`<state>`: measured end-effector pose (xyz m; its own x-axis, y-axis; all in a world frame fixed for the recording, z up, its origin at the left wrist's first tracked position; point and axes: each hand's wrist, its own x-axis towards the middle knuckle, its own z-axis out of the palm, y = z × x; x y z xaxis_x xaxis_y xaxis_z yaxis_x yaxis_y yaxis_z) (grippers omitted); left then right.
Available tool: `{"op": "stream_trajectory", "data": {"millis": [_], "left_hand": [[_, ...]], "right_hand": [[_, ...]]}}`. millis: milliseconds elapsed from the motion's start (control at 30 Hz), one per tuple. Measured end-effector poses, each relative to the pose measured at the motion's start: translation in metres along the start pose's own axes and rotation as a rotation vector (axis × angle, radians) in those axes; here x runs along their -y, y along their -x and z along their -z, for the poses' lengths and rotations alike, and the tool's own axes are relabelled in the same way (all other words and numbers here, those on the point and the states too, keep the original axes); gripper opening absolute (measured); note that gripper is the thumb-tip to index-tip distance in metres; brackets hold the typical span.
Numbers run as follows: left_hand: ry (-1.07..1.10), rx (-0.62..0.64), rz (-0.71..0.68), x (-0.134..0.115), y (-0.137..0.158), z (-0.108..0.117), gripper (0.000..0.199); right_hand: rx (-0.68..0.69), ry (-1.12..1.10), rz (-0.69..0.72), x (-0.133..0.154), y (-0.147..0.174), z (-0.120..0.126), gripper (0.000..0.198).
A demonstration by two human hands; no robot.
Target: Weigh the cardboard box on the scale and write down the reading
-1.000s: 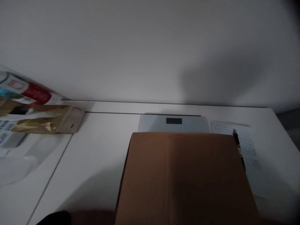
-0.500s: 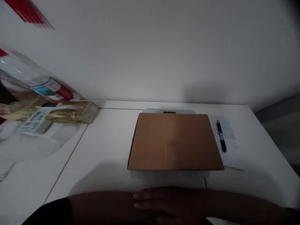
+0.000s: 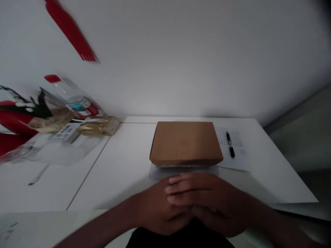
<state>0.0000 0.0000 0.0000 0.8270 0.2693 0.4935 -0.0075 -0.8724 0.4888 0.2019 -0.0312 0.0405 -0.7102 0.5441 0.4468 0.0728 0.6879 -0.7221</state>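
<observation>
Up against a plain pale wall [image 3: 176, 69] there's a white tabletop [image 3: 126, 151], with a thin dark seam running across its left part. Pretty dim room, and it gets darker past the right end. On the wall, upper left, there's a red fringed strip [image 3: 72, 34]. Clutter's bunched at the left: clear bottle with a red cap [image 3: 77, 101], some flowers [image 3: 38, 106], a gold package [image 3: 97, 127].

Brown cardboard box [image 3: 184, 141] is around the middle, sitting on a thin pale plate [image 3: 155, 172] that pokes out in front. Just right of it, a pen [image 3: 230, 144] lies on a written-on paper [image 3: 240, 162].

Hands are folded together on the near side of the box: right hand [image 3: 214, 199] laid over left hand [image 3: 155, 206], forearms angling in from both sides. Right fingers [image 3: 181, 187] look relaxed and stretched out; left ones are mostly hidden underneath, so can't tell.
</observation>
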Motion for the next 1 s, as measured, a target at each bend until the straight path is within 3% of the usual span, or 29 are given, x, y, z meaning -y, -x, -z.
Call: {"op": "stream_trajectory", "data": {"millis": [67,133,233,300,367,467,567,667,867,1000], "left_hand": [[-0.005,-0.11,-0.012,-0.005,-0.001,0.026,0.031],[-0.006,-0.283,0.109,-0.004,0.004,0.044,0.043],[0.068,-0.783,0.302,0.013,0.014,0.05,0.039],[0.194,-1.0,0.352,0.03,0.02,0.046,0.038],[0.308,-1.083,0.423,0.047,0.023,0.04,0.04],[0.462,-1.144,0.572,0.065,0.026,0.028,0.046],[0.6,-1.126,0.68,0.074,0.029,0.012,0.062],[0.664,-1.083,0.759,0.076,0.029,-0.001,0.071],[0.574,-0.941,0.825,0.071,0.024,-0.011,0.062],[0.495,-0.921,0.848,0.065,0.02,-0.011,0.062]], "right_hand": [[-0.169,0.128,-0.04,0.008,0.009,0.007,0.041],[-0.424,0.236,-0.119,0.005,0.019,0.01,0.042],[-0.913,0.27,-0.156,-0.018,0.03,0.011,0.039],[-1.056,0.216,-0.216,-0.04,0.034,0.011,0.037],[-1.126,0.162,-0.334,-0.061,0.038,0.01,0.042],[-1.184,0.0,-0.502,-0.085,0.044,0.007,0.064],[-1.189,-0.09,-0.595,-0.098,0.049,-0.001,0.08],[-1.141,-0.096,-0.623,-0.103,0.052,-0.009,0.078],[-1.022,0.089,-0.618,-0.099,0.046,-0.015,0.069],[-1.012,0.142,-0.637,-0.097,0.045,-0.016,0.062]]}}
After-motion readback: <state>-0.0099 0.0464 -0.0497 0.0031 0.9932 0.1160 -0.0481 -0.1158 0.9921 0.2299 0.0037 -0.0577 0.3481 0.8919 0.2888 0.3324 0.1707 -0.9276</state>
